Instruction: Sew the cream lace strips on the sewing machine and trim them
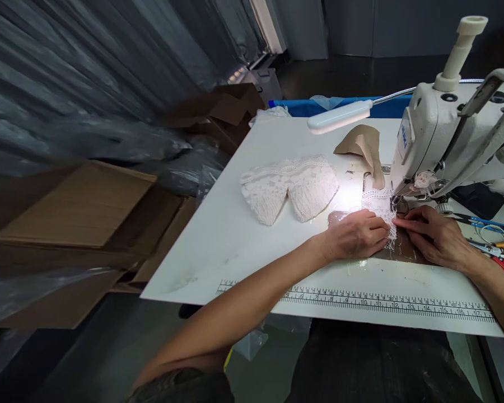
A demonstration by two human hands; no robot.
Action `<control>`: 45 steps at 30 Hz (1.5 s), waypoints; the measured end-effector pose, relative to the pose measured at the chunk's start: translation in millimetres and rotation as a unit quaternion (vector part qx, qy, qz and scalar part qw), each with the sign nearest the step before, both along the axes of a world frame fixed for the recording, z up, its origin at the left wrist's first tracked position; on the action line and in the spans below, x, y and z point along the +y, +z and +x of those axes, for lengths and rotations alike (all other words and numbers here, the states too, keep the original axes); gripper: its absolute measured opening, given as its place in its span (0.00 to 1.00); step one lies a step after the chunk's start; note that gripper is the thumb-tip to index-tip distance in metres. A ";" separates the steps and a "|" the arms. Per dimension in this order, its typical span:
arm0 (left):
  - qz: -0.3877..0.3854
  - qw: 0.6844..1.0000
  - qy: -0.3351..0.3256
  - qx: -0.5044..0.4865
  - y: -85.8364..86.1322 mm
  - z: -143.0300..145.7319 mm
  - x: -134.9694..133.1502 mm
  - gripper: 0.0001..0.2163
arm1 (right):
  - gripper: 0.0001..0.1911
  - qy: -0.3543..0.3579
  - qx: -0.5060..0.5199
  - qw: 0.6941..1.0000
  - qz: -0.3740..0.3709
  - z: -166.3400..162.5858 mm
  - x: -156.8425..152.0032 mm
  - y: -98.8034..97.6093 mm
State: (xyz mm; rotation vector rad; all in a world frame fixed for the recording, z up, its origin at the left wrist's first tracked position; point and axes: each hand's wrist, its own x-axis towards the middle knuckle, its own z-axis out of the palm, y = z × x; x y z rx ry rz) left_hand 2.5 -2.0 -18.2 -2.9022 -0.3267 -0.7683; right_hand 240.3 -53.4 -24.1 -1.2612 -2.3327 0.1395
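Observation:
White lace fabric (377, 202) lies under the needle area of a white sewing machine (420, 129). My left hand (358, 235) is closed on the near part of this lace, its fingers curled and pressed together. From the other side, my right hand (439, 238) reaches in with fingers apart, the stretched index fingertip touching the lace edge near the presser foot. A brown plate (403, 249) shows beneath both hands. To the left rests a white lace piece with two pointed lobes (292, 184). Beige fabric pieces (361, 146) lie behind the lace.
A lit lamp (339, 116) hangs over the white table (218, 246), which has a printed ruler (361, 302) along its near edge. Blue-handled scissors (487, 223) and pliers (498, 249) lie at the right. Cardboard boxes (79, 207) stand left of the table.

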 end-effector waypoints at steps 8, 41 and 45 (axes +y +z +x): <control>-0.046 0.998 -0.034 0.012 1.3 -0.7 12.4 0.16 | 0.20 0.011 -0.074 0.994 0.079 -6.0 -2.5 1.9; -0.135 0.957 0.083 -0.243 -0.6 3.6 6.8 0.05 | 0.18 -0.023 0.048 0.998 -0.025 -11.3 -7.5 10.4; -0.077 0.979 0.035 -0.185 -2.0 3.7 6.3 0.04 | 0.20 0.014 -0.036 0.999 0.005 -19.1 -8.6 7.0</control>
